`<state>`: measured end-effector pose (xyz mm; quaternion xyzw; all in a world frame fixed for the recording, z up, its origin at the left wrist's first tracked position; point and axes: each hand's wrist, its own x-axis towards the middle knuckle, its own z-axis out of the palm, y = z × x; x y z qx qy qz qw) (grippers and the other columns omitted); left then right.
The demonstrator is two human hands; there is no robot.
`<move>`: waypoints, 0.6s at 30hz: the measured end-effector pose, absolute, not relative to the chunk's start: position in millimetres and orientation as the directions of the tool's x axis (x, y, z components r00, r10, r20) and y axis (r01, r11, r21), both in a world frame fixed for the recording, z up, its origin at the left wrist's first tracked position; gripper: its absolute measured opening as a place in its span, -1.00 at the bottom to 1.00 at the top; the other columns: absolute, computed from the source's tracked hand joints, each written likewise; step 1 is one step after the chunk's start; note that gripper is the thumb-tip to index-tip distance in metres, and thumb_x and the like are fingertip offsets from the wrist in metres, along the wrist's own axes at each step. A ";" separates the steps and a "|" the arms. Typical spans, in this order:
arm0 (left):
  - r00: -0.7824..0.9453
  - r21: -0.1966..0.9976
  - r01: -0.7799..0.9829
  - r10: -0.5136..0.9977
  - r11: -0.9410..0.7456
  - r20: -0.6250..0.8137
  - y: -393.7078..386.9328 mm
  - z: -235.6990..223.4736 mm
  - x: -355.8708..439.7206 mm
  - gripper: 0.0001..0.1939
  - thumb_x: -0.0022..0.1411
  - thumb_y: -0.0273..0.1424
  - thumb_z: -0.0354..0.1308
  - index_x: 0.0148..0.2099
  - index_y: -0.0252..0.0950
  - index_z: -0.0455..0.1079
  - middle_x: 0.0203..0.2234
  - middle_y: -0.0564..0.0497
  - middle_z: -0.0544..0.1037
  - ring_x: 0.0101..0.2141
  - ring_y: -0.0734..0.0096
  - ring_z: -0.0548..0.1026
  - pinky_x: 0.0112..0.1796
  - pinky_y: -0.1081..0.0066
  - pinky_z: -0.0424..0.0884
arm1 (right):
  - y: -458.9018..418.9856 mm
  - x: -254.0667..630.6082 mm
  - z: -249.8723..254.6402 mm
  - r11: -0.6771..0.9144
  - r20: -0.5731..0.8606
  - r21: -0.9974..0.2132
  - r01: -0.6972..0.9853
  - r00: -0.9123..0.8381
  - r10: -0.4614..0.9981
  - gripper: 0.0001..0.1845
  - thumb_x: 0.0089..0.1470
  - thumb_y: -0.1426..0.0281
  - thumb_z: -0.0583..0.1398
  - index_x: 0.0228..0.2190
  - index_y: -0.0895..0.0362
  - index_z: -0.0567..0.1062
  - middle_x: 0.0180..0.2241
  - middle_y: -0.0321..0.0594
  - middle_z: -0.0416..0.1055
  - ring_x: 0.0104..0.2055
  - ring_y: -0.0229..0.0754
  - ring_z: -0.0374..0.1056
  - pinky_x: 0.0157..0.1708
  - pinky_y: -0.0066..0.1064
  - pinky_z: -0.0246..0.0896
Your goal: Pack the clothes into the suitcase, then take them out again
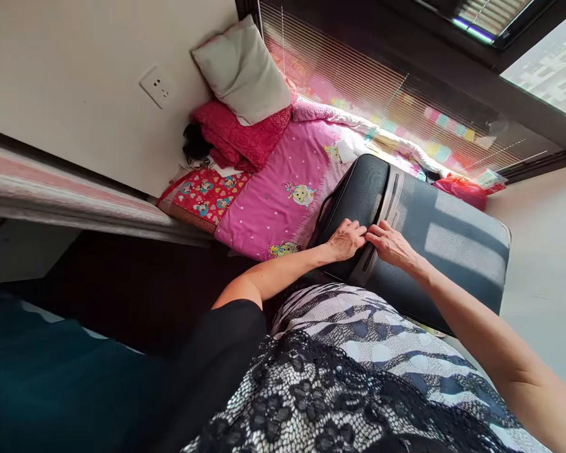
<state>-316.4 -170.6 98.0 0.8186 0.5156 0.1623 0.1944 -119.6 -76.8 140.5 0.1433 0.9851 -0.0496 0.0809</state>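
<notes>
Both left hand [346, 240] and right hand [391, 244] at grey band [393, 189] on case [453, 245]. Fingers curled, narrow; cannot tell if pinching anything. Pink quilt [283, 176] near.

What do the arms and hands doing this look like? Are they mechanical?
No, they are a person's. The left hand and right hand are ungloved, with five-fingered human shapes and no cables. No watch or bracelet shows on either wrist. A plain black cloth sleeve covers the upper left arm; the right arm is bare as far as visible.
</notes>
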 end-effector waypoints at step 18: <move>0.069 0.490 0.867 0.995 -0.095 0.071 72.5 107.3 -316.6 -0.58 0.57 -0.56 -0.12 0.06 -0.39 0.60 0.09 -0.33 0.61 0.08 0.05 0.51 0.19 0.10 0.26 | -99.8 -147.9 156.0 0.877 -0.332 -0.075 0.475 -0.841 0.428 -0.72 0.44 0.55 0.09 -0.14 0.09 0.59 -0.16 -0.02 0.50 -0.07 0.05 0.26 -0.23 -0.26 0.18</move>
